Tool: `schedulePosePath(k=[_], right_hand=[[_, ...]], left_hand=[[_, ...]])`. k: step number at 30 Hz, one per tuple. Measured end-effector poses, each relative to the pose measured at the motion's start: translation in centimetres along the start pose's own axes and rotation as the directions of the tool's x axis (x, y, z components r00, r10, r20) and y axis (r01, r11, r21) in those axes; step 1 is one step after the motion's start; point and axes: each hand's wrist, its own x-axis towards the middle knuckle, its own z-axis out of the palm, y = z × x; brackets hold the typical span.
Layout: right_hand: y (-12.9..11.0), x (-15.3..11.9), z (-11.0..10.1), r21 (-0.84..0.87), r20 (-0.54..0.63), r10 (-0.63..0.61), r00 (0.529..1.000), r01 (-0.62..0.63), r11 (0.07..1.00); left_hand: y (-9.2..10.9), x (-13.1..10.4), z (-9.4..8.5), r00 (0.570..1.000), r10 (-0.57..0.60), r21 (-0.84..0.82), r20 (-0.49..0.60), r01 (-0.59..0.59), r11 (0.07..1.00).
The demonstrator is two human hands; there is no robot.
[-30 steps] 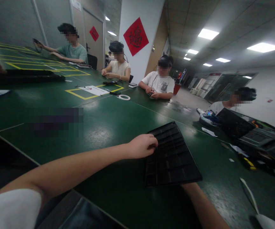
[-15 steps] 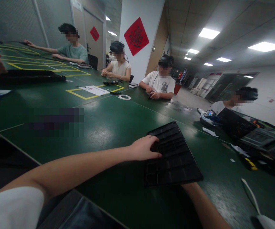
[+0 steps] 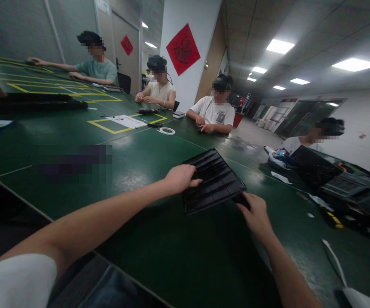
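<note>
A black plastic compartment tray (image 3: 215,182), divided into narrow sections, is held tilted over the green table. My left hand (image 3: 182,179) grips its left edge, with the thumb over the inner side and the other fingers partly hidden. My right hand (image 3: 257,216) is closed around a dark part at the tray's lower right corner. Whether that part is the tray's own underside or a separate piece, I cannot tell.
Across the green table (image 3: 159,265) sit several people wearing headsets. A white tape roll (image 3: 167,131) and paper (image 3: 127,121) lie inside or near yellow markings. An opened computer case (image 3: 358,188) stands at the right, near a yellow-and-black tool (image 3: 335,219). A white cable (image 3: 334,261) lies closer.
The tray has moved up and left and is tilted differently. My right hand, earlier hidden beneath it, now shows at its lower right corner. My left hand has shifted with the tray.
</note>
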Motion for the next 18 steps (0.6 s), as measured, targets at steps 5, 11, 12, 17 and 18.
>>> schedulePosePath(k=[5,11,12,17,18], right_hand=[[4.6,0.3,-1.7,-0.274,0.031,0.404,0.914,-0.381,0.883],[5.4,0.0,-1.9,-0.314,0.099,0.648,0.755,-0.595,0.74],[5.5,0.0,-1.8,-0.316,0.112,0.652,0.75,-0.595,0.739],[4.9,0.3,-0.3,-0.192,0.136,0.43,0.893,-0.402,0.895],[4.1,0.3,0.1,-0.128,0.123,0.341,0.932,-0.326,0.937]], left_hand=[[-6.8,1.2,-2.7,0.935,-0.353,0.291,-0.029,0.345,0.892],[-10.2,1.2,-2.9,0.897,-0.442,0.361,-0.004,0.414,0.836],[-10.2,1.2,-2.8,0.897,-0.441,0.356,-0.007,0.414,0.837],[-8.1,1.1,-1.6,0.927,-0.374,0.242,-0.014,0.366,0.899],[-7.2,1.1,-1.1,0.94,-0.34,0.196,-0.014,0.336,0.921]])
